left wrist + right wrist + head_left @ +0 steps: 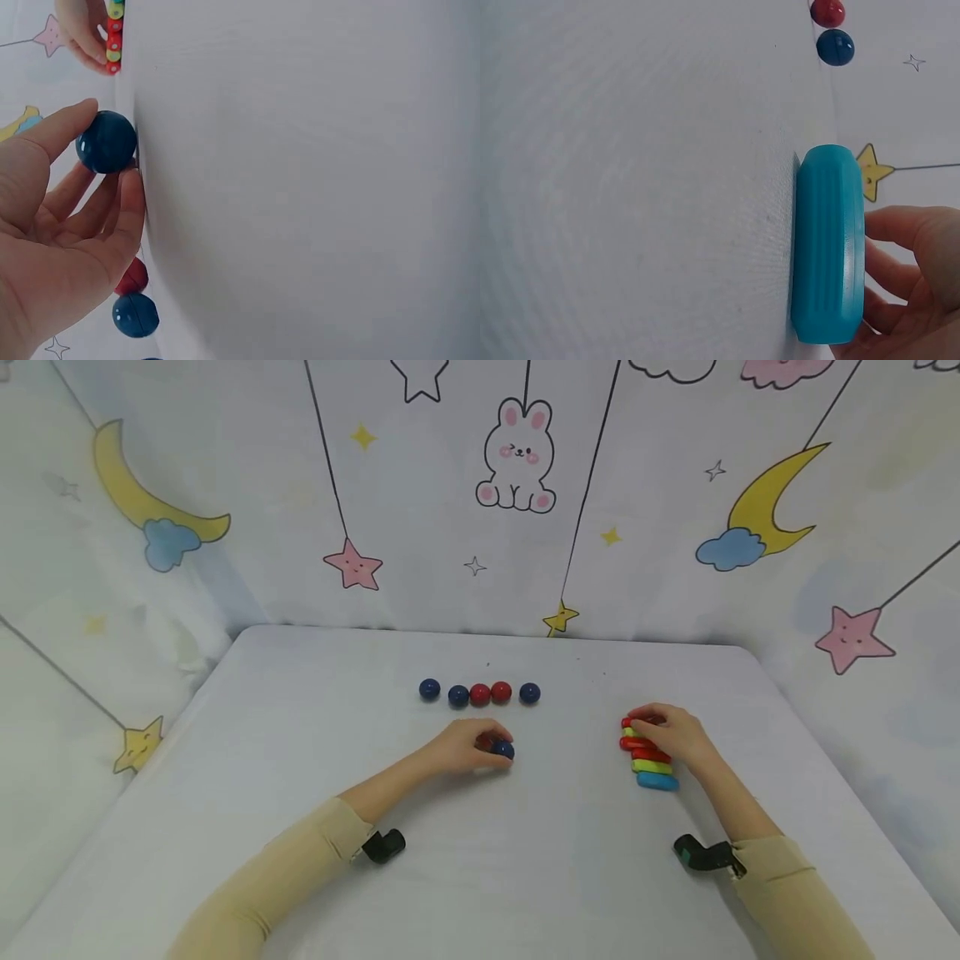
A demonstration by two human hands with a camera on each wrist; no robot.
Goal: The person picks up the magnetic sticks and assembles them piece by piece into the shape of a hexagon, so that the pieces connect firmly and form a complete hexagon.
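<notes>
So your blue ball (504, 750) is around mid-worktop (562, 860), pinched in your left grip (459, 748). At its 3 o'clock, your right grip (672, 732) has hold of the coloured row (651, 767)'s far end. Toward 12, five red and blue balls (480, 695) line up.

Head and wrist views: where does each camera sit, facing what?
Head: on the head, forward and down at the white table; beige-sleeved arms show.
Left wrist: worn there, facing a glossy dark-blue ball; left hand, right hand show.
Right wrist: worn there, facing a ribbed turquoise block; right hand shows.
Wrist views share the right hand.
</notes>
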